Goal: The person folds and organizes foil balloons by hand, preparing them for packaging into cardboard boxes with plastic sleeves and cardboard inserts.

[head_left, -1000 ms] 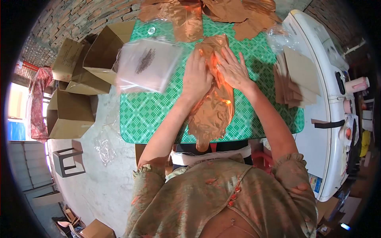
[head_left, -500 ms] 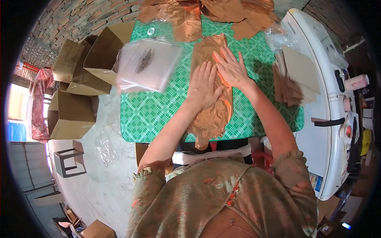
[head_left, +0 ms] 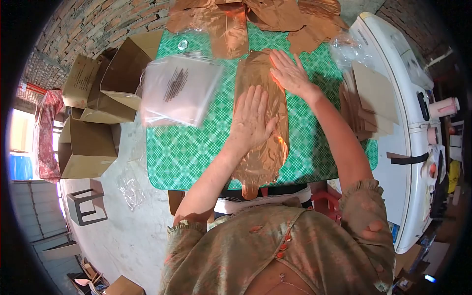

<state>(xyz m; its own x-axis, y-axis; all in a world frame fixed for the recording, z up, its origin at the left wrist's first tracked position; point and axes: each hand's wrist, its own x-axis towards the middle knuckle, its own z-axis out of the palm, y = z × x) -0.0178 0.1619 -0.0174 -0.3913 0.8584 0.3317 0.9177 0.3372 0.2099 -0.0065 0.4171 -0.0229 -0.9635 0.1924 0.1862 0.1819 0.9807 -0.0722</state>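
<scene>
**Left hand (head_left: 251, 118) and right hand (head_left: 291, 74) spread on a copper-coloured foil piece (head_left: 261, 164)**

At the far left, a red patterned cloth (head_left: 50, 135) hangs by the bright opening. Next come open cardboard boxes (head_left: 91, 164), grouped beside the table (head_left: 187, 162), with a dark stool frame (head_left: 87, 202) in front of them and a crumpled clear wrapper (head_left: 132, 189) on the floor.

On the left part of the table's green checked surface lies a stack of clear plastic sleeves (head_left: 182, 91) with dark print; a small clear object (head_left: 183, 45) sits just beyond it.

The foil piece lies lengthwise in front of the person, wrinkled, its narrow tab reaching past the near table edge. The left hand rests palm down across its middle, fingers together and pointing away, thumb apart, grasping nothing. The right hand is farther up, open and palm down at the foil's right edge, its fingers angled toward the far end, also without a grip. The two hands are apart.

Beyond them, more foil pieces (head_left: 231, 37) overlap along the far edge. To the right are crumpled clear plastic (head_left: 348, 48), then fanned beige card sheets (head_left: 376, 93), and a white appliance (head_left: 393, 162) with a black strap (head_left: 409, 159).
</scene>
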